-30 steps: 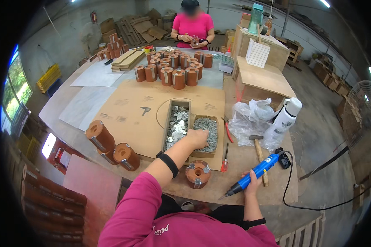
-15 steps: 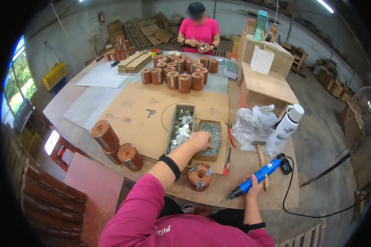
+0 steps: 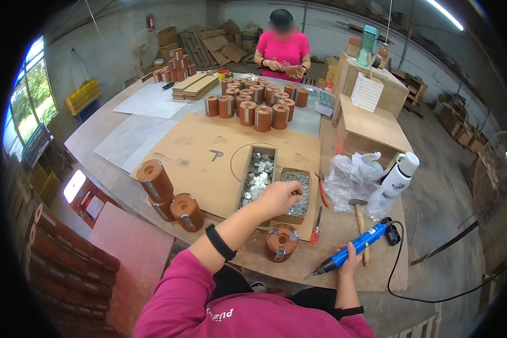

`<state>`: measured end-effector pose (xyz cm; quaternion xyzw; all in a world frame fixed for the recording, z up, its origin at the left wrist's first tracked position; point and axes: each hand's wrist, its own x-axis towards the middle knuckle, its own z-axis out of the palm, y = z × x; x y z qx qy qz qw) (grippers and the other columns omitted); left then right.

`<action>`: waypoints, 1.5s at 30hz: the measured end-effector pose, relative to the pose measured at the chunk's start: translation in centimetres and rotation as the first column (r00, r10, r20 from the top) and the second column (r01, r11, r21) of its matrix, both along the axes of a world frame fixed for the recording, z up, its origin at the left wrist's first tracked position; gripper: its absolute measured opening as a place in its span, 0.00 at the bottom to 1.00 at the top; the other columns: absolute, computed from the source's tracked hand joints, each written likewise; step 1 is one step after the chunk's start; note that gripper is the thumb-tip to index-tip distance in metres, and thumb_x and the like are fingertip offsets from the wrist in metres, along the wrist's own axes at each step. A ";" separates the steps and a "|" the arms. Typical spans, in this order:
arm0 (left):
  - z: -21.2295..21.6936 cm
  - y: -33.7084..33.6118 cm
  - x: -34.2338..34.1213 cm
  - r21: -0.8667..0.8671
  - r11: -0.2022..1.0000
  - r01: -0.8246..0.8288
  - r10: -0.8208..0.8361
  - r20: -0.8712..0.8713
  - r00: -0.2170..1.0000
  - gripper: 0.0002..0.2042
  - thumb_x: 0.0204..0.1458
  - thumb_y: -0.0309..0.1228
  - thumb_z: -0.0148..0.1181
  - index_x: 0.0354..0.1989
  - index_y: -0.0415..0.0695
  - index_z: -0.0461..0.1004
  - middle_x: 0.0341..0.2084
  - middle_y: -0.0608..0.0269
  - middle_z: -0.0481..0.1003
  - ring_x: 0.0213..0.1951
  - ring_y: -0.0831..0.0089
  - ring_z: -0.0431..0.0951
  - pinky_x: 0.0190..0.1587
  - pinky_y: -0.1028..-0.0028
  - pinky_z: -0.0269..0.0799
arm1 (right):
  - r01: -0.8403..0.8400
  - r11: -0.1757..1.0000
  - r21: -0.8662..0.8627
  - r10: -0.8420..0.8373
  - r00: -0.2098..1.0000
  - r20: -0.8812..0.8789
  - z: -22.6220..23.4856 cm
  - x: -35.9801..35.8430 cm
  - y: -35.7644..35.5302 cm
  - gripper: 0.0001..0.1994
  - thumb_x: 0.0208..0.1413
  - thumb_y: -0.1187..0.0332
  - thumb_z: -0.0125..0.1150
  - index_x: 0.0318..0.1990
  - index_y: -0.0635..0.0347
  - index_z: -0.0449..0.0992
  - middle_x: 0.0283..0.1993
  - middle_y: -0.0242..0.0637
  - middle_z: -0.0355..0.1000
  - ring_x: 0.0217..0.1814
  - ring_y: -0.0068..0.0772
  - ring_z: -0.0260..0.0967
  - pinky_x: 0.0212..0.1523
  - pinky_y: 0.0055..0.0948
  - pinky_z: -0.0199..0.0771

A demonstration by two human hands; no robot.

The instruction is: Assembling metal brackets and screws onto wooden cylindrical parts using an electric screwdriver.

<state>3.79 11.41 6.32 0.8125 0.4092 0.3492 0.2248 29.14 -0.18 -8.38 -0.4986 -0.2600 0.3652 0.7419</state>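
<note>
My left hand (image 3: 281, 198) is closed, fingers pinched together, above a small cardboard box (image 3: 305, 220) of tiny grey metal pieces that look like screws. What the fingertips hold, if anything, is too small to make out. My right hand (image 3: 350, 261) grips a blue corded electric screwdriver (image 3: 352, 251), its tip pointing left over the table. A brown cylinder (image 3: 282, 243) with a central hole and metal clips on its rim stands upright near the table's front edge, between my hands. A long narrow box (image 3: 247, 169) of flat silvery metal pieces lies beside the screw box.
Brown cylinders (image 3: 155, 180) stand at left; many more (image 3: 263, 118) are grouped at the back. Right of the boxes lie red-handled pliers (image 3: 324, 192), a screwdriver (image 3: 316, 232), a hammer (image 3: 359, 217), plastic bags (image 3: 349, 183) and a white bottle (image 3: 399, 177). A co-worker (image 3: 284, 48) stands opposite.
My left hand has lifted out of the screw box, its fingers now pinched. My right hand still holds the electric screwdriver. The view has shifted slightly; the co-worker's hands have moved.
</note>
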 end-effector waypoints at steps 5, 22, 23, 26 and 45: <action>1.2 -3.7 -1.9 -0.008 0.999 0.038 -0.038 0.070 0.997 0.07 0.43 0.27 0.60 0.29 0.39 0.71 0.21 0.56 0.73 0.25 0.66 0.74 0.29 0.74 0.69 | 0.013 1.000 -0.001 -0.013 0.996 -0.093 0.8 0.0 0.3 0.12 0.46 0.69 0.54 0.35 0.63 0.60 0.22 0.40 0.65 0.20 0.33 0.65 0.24 0.30 0.71; -1.7 -12.0 -1.6 -0.009 0.969 0.247 -0.240 0.197 0.950 0.07 0.41 0.32 0.63 0.25 0.43 0.73 0.21 0.63 0.71 0.24 0.69 0.72 0.26 0.73 0.66 | -0.235 0.715 0.658 0.193 0.972 0.137 19.1 -7.0 -2.6 0.28 0.48 0.65 0.49 0.55 0.65 0.49 0.27 0.37 0.60 0.27 0.28 0.61 0.36 0.33 0.71; -1.9 -11.9 -1.8 0.022 0.970 0.242 -0.241 0.214 0.946 0.07 0.41 0.32 0.63 0.25 0.43 0.73 0.20 0.63 0.71 0.24 0.69 0.72 0.26 0.74 0.66 | -0.235 0.710 0.663 0.195 0.971 0.135 19.1 -7.1 -2.8 0.29 0.46 0.66 0.49 0.55 0.65 0.48 0.27 0.38 0.61 0.27 0.29 0.61 0.35 0.34 0.71; -1.7 -12.3 -2.2 -0.014 0.971 0.240 -0.230 0.231 0.945 0.07 0.41 0.31 0.63 0.25 0.43 0.74 0.20 0.63 0.71 0.23 0.69 0.72 0.26 0.75 0.66 | -0.206 0.716 0.667 0.183 0.978 0.105 19.0 -7.5 -3.0 0.29 0.46 0.65 0.50 0.55 0.65 0.48 0.27 0.38 0.61 0.26 0.29 0.61 0.34 0.34 0.71; -2.3 -12.7 -2.0 -0.101 0.954 0.284 -0.250 0.259 0.933 0.08 0.40 0.30 0.65 0.26 0.40 0.74 0.21 0.62 0.73 0.24 0.70 0.73 0.26 0.75 0.66 | -0.270 0.696 0.665 0.222 0.962 0.158 19.6 -8.8 -3.4 0.32 0.42 0.66 0.54 0.55 0.65 0.46 0.24 0.41 0.61 0.23 0.33 0.62 0.31 0.36 0.74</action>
